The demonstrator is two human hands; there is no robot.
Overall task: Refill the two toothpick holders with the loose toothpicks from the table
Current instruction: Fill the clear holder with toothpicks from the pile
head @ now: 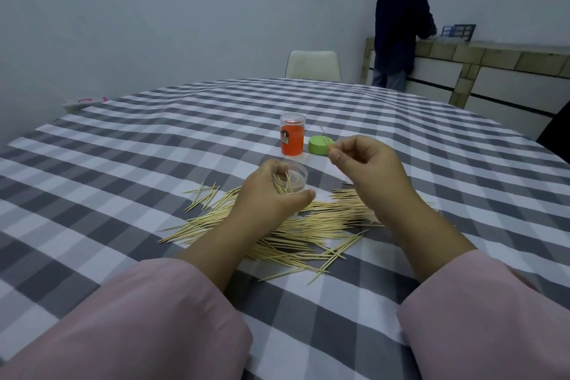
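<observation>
A round table [129,145] is covered by a soft cloth of grey and white checks, lightly creased. Thin, pale wooden toothpicks [308,225], pointed at both ends, are strewn in a loose heap at the centre, with stragglers fanned out toward 9 o'clock and 5 o'clock.

A clear plastic cup [293,177], cylindrical and thin-walled, is gripped by the left hand [271,197], its fingers and thumb curled round the wall; a few toothpicks are seen leaning inside it. The heap lies directly under this hand and spreads toward 3 o'clock of it.

At 12 o'clock of the cup, an orange holder [291,139] with a clear top is stood upright, and a squat green lid [320,145] is set just beside it at 3 o'clock.

The right hand [367,163] is raised above the cloth at 2 o'clock of the cup, with thumb and forefinger pressed together on a single toothpick [326,140], slanted up toward 11 o'clock; the other fingers are curled inward.
</observation>
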